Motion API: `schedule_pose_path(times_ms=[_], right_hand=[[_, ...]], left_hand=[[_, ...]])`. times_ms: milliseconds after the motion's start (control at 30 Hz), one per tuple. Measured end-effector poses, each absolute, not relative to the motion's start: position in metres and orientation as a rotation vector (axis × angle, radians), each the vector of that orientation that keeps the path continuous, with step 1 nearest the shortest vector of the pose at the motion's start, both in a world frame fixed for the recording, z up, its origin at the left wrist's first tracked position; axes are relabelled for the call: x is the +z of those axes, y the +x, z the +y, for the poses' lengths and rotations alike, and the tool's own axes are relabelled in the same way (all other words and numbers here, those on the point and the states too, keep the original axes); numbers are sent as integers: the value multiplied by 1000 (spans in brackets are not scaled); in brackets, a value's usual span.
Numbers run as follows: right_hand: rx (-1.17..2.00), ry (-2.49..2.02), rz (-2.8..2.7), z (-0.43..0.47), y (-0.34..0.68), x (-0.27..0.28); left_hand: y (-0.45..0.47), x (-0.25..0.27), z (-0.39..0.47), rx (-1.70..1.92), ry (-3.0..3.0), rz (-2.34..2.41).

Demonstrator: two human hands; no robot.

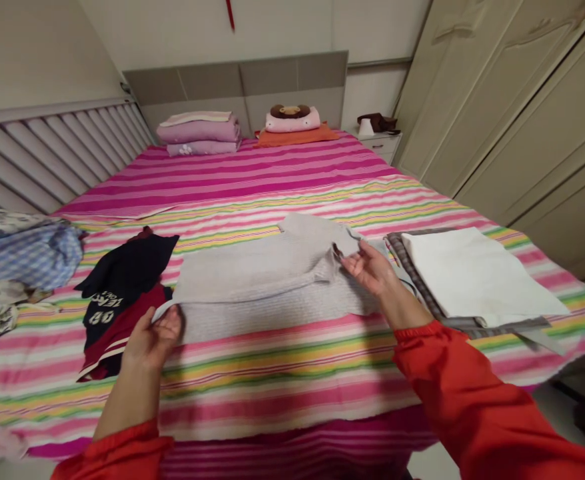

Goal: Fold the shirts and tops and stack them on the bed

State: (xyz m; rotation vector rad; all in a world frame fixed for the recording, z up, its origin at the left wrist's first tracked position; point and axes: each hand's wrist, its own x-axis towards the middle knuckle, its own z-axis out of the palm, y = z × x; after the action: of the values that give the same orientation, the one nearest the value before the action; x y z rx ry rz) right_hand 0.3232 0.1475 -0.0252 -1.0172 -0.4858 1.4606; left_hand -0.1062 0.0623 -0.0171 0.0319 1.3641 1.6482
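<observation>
A light grey ribbed knit top (252,267) lies lengthwise across the striped bed, its near half partly turned over on itself. My left hand (158,337) is closed on the hem corner at the garment's left end and lifts it slightly. At the other end, my right hand (371,268) pinches the fabric near the neck and shoulder. A dark navy and maroon garment (117,300) with white lettering rests just left of the grey top. Close by my right wrist is a stack topped with a folded white cloth (477,273), with grey fabric beneath it.
Loose clothes, including a blue checked one (32,257), are heaped at the far left. Folded purple bedding (200,133) and a pink pillow (292,120) sit by the headboard (192,87). A railing (47,153) borders the left side; wardrobe doors (512,100) stand at right.
</observation>
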Motion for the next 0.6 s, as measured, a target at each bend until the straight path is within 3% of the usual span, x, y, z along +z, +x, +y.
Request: schedule_pose_path(times_ms=[133,233,400,500,600], right_hand=[[1188,-1211,-809,120,305,-56],[834,-1345,-1278,68,279,-88],[374,-1275,-2099,10,233,-124],[159,-1403,-2208,19,247,-132],[69,-1561,-2170,36,301,-136]], left_hand=[[-88,-40,64,1697,26,1680],[-49,-66,45,1722,670,1890],[43,-107,28,1147,1718,1544],[64,-117,39,890,1893,1502],[39,-115,53,936,1756,1660]])
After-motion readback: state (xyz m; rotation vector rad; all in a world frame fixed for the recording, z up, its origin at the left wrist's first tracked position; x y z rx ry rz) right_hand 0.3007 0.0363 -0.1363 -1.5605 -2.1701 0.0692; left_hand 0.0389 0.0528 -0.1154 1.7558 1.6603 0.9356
